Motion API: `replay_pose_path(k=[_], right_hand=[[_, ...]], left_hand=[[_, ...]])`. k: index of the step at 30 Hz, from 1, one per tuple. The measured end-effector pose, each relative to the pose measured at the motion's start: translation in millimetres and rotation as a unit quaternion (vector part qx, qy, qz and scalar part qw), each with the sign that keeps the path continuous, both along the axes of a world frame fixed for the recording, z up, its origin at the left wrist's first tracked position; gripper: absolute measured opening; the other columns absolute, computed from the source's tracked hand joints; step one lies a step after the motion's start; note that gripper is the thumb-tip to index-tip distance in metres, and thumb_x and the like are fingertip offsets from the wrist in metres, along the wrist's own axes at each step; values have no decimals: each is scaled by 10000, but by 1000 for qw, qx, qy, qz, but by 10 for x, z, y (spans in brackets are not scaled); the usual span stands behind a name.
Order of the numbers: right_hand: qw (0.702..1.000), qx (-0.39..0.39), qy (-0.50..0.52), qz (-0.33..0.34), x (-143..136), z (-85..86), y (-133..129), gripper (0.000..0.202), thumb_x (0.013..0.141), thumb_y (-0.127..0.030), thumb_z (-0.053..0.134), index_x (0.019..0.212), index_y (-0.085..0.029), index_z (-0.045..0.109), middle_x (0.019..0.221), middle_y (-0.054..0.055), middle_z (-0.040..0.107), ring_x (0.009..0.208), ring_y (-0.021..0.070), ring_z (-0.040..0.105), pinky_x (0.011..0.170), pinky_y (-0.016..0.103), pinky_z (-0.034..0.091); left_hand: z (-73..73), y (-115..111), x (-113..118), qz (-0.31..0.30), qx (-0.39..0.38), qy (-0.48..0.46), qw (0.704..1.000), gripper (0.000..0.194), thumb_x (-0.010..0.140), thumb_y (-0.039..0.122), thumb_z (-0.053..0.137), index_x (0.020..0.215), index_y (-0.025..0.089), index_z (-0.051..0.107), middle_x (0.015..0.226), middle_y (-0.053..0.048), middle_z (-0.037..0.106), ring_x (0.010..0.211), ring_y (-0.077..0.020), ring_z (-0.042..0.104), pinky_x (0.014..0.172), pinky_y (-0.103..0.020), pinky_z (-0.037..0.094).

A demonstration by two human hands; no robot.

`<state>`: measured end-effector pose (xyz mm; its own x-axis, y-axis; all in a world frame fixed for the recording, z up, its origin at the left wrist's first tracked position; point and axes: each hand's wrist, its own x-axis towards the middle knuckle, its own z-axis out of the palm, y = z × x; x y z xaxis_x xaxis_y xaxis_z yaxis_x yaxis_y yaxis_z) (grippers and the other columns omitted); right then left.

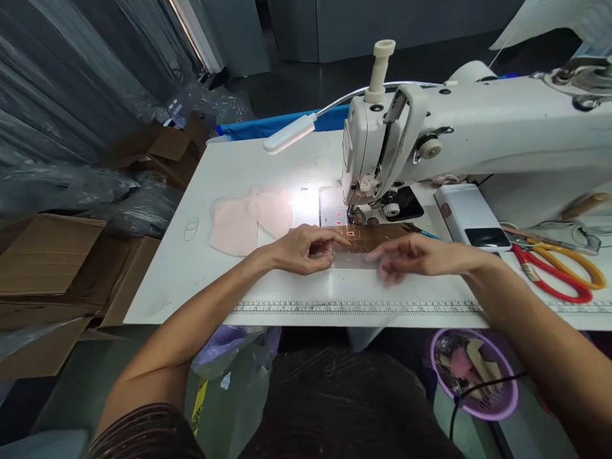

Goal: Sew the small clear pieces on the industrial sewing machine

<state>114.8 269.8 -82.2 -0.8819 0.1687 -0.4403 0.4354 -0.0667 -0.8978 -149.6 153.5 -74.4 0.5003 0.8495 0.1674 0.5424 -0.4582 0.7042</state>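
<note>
My left hand (pixel 308 250) rests at the left end of a shiny brown strip (pixel 377 237) in front of the sewing machine (pixel 363 153). Its thumb and index finger are drawn together over the strip; whatever they pinch is too small to make out. Over the strip's right part, my right hand (pixel 411 256) is smeared by motion, so its grip does not show. The needle and presser foot (pixel 351 213) stand just behind the strip. Left of my left hand lie pale pink fabric pieces (pixel 234 226), flat on the white table (pixel 191 287).
A lit lamp (pixel 291 132) shines beside the machine head. Red-handled scissors (pixel 554 274), yellow-handled scissors (pixel 583 261) and a white box-like device (pixel 471 217) lie at right. A printed ruler (pixel 358 308) runs along the front edge. Below stands a purple scrap basket (pixel 509 408); cartons (pixel 52 255) stand left.
</note>
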Motion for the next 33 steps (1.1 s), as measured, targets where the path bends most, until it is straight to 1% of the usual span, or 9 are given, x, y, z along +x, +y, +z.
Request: replay_pose_path(k=[3,6,8,11,14,19,24,28,33], right_hand=[[982,107,-19,-152,-32,-46,125,355,842,-410,728,1102,-170,691,866,65,734,718,177,692,686,314,584],[946,217,-30,-239,-132,-65,103,229,899,-379,648,988,-172,687,835,56,717,662,158,655,677,311,540],[933,271,-34,-235,-153,-46,53,271,910,-421,622,995,-170,679,788,44,699,663,165,637,649,310,499],[913,343,-41,-218,-97,-9,-7,359,829,-480,699,1018,-177,659,751,21,673,631,166,590,581,308,440],[909,338,-18,-242,-68,0,-72,325,761,-429,747,947,-184,645,691,-5,621,578,139,536,548,293,434],[948,125,28,-292,-393,9,-293,323,710,-414,820,858,-186,645,627,-28,580,513,113,538,433,233,438],[961,3,104,-256,-707,24,-395,391,760,-464,812,992,-177,682,882,56,723,809,182,706,709,307,618],[946,207,94,-231,-536,-69,-310,341,944,-449,611,1119,-165,683,976,91,731,847,209,705,761,367,609],[811,561,158,-53,-321,-236,-280,318,965,-238,501,1218,-195,687,1105,133,661,1052,282,612,944,487,519]], left_hand=[[-92,-12,-65,100,51,42,993,316,940,271,536,1215,132,603,659,35,579,577,-100,527,569,-231,427],[-201,1,-94,202,194,179,943,310,982,332,524,1182,118,625,797,-51,667,682,-150,583,631,-284,447],[-250,-4,-93,203,257,229,917,260,991,315,517,1125,141,657,945,-104,699,773,-180,614,683,-319,464],[-276,-39,-58,119,266,204,935,194,988,284,532,1041,185,690,1028,-88,718,864,-180,650,734,-325,486],[-250,-79,-6,79,230,153,958,178,969,309,573,1003,202,711,1032,-71,734,921,-184,674,766,-340,509],[-134,-135,-29,186,30,-66,980,425,954,512,558,1100,140,702,883,-86,726,702,-134,656,609,-263,530],[-81,-168,-108,189,-203,-194,941,724,897,637,565,1365,85,525,866,-92,711,678,-148,678,486,-216,498],[-80,-189,-79,247,-186,-121,943,710,804,438,768,1377,119,495,808,-14,692,637,-114,640,536,-214,505],[-59,-182,-125,273,-177,-95,941,562,846,258,707,1350,109,509,720,21,661,540,-90,598,500,-210,485]])
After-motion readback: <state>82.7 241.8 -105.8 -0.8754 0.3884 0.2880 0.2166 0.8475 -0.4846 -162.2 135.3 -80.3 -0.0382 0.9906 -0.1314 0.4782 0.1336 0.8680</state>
